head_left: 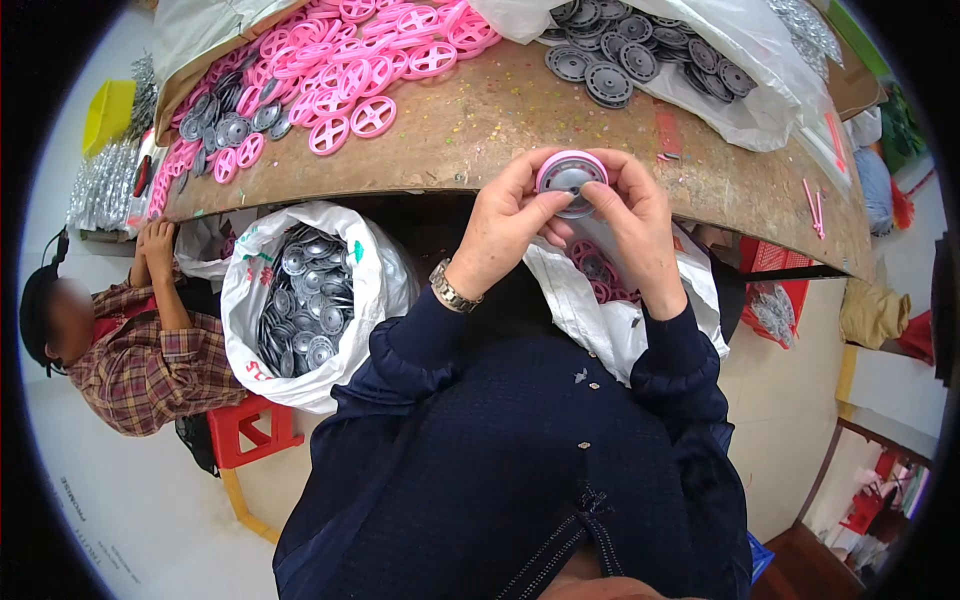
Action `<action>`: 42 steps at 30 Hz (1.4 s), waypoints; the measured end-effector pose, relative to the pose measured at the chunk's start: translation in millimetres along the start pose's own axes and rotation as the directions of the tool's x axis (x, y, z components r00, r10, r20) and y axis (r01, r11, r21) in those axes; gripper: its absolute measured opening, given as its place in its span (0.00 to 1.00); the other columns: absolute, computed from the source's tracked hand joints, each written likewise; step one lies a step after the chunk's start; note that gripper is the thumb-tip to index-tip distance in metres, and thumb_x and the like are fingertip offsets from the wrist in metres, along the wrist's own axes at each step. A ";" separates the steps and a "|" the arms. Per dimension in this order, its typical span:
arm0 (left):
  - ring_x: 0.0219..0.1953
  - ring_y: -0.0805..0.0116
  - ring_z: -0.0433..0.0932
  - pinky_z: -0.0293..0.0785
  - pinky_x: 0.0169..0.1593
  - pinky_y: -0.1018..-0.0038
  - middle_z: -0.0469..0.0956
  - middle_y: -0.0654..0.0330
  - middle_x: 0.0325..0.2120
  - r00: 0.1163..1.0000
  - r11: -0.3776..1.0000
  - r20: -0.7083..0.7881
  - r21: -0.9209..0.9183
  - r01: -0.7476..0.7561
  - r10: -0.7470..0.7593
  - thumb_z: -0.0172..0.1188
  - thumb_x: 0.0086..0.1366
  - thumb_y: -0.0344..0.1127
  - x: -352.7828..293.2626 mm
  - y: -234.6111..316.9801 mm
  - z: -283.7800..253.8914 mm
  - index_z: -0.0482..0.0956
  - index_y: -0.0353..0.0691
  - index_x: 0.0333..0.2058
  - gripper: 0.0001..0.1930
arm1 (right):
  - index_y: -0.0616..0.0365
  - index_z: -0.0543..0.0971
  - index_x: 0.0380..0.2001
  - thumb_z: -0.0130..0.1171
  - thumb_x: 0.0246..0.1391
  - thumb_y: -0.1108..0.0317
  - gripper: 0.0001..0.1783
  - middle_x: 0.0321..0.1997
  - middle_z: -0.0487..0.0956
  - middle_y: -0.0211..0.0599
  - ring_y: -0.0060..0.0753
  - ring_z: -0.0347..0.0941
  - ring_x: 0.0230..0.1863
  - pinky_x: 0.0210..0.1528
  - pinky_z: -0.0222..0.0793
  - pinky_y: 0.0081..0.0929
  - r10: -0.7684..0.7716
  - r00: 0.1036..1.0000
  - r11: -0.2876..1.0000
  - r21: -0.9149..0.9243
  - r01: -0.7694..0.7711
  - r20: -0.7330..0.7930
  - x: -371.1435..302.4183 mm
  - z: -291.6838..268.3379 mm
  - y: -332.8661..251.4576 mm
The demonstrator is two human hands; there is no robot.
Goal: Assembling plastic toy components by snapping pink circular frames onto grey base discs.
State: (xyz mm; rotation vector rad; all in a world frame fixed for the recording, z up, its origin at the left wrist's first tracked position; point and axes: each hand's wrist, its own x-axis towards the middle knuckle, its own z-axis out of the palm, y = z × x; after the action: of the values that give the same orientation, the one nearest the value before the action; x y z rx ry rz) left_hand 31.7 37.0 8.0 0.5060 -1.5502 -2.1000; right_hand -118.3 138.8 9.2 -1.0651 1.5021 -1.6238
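A small toy wheel, a grey disc set against a pink rim, is held up at the table's front edge. My left hand grips it from the left, thumb pressed on the grey face. From the other side my right hand holds it too, its thumb also on the disc. The fingers behind the wheel are mostly hidden. Below my hands, an open white sack holds pink wheels, some with grey in them.
Pink spoked wheels and grey discs lie heaped on the wooden table. More grey discs spill from a plastic bag. Another white sack of grey discs stands left of me. A person sits at far left.
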 end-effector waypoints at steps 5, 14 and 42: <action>0.29 0.74 0.80 0.81 0.33 0.79 0.79 0.57 0.40 1.000 0.999 0.002 -0.037 -0.029 0.029 0.54 0.69 0.25 -0.1 -0.6 3.3 0.66 0.34 0.60 0.22 | 0.64 0.73 0.55 0.56 0.63 0.71 0.18 0.45 0.79 0.31 0.18 0.73 0.44 0.48 0.69 0.19 -0.018 1.000 0.995 -0.095 0.016 -0.017 -9.8 3.1 -0.8; 0.26 0.79 0.77 0.76 0.29 0.82 0.79 0.62 0.34 0.990 0.974 -0.035 0.190 -0.125 0.133 0.56 0.68 0.25 -3.3 -3.0 6.3 0.72 0.34 0.54 0.16 | 0.64 0.76 0.49 0.56 0.62 0.72 0.14 0.44 0.79 0.29 0.19 0.73 0.43 0.47 0.69 0.20 -0.008 0.998 0.995 -0.100 0.003 -0.055 -17.4 11.0 -4.9; 0.27 0.52 0.79 0.72 0.32 0.66 0.78 0.49 0.25 0.937 0.797 -0.099 0.560 -0.227 0.336 0.57 0.68 0.35 -2.7 -18.2 15.0 0.79 0.35 0.37 0.09 | 0.63 0.78 0.38 0.53 0.66 0.69 0.08 0.35 0.76 0.23 0.13 0.69 0.39 0.43 0.65 0.16 0.009 0.999 0.995 -0.103 -0.014 -0.040 -20.8 7.6 8.9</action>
State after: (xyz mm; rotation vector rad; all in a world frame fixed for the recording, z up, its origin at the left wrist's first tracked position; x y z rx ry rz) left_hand 22.7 54.7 -5.0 0.6019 -1.9607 -1.3255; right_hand -102.9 153.0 -2.2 -1.0834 1.6307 -1.5827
